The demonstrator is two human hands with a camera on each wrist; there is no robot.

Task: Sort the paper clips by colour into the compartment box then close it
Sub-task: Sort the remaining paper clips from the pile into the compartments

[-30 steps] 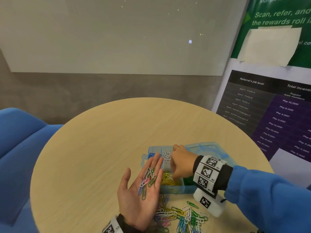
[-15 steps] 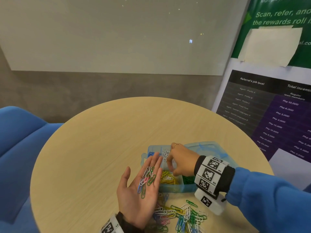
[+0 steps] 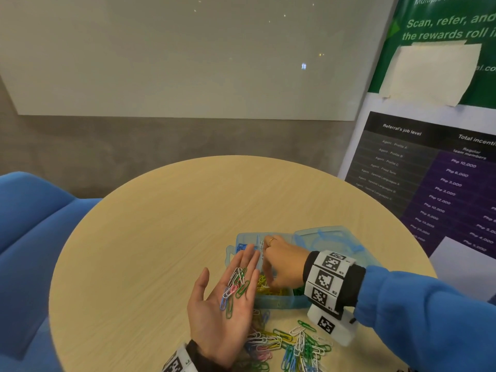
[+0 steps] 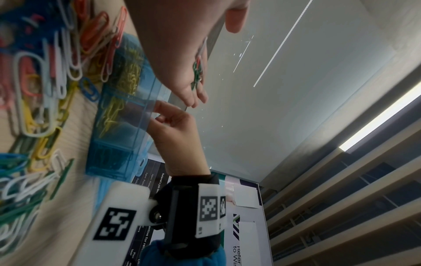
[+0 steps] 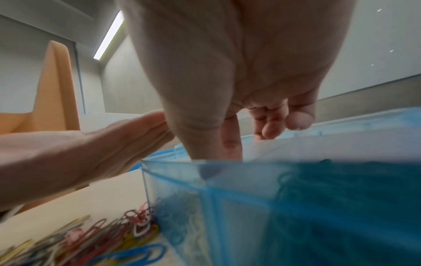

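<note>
The right hand [image 3: 284, 264], fingers curled down into the open compartment box [image 3: 279, 302] with no clip plainly pinched, sits just right of the flat, palm-up left hand [image 3: 228, 304], whose paper clips [image 3: 234, 287] lie lengthwise along its fingers, nearest for picking.

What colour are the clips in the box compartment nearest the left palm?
Yellow paper clips fill that compartment of the compartment box; the head view shows it best.

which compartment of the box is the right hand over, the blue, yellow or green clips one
The yellow one: the right hand dips its fingers over the yellow clips; blue clips lie at the far left corner, green clips under the wrist.
</note>
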